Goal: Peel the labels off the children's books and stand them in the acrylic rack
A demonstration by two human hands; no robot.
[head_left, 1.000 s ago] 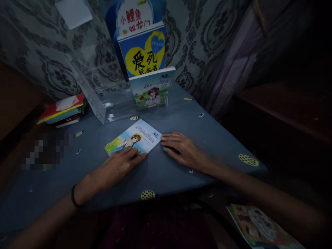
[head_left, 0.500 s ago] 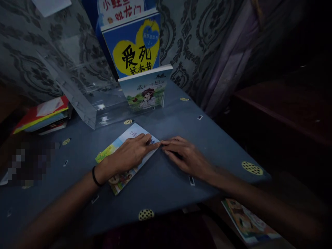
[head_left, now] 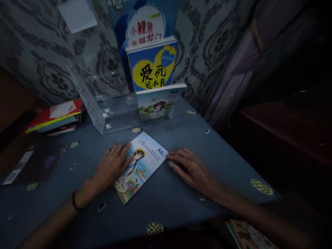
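Observation:
A thin paperback book (head_left: 149,164) lies flat and slanted on the table, its cover showing a girl in a yellow hat. My left hand (head_left: 114,162) rests along the book's left edge, fingers stretched out, part of the cover beneath them. A dark band circles the left wrist. At the book's right corner, the fingertips of my right hand (head_left: 190,167) touch the cover's tip; the fingers are extended and the thumb is apart from them. Neither hand is wrapped round the book.
Behind the book, a clear acrylic stand (head_left: 100,121) holds several upright books, among them a blue one with a yellow heart (head_left: 153,69). A stack of books (head_left: 55,116) lies at the left. Another book (head_left: 249,235) is below the table's front edge (head_left: 192,226).
My left hand has drawn back left across the book, uncovering the girl and title. My right hand stays at the corner. The view has shifted, so the scene sits lower and further right.

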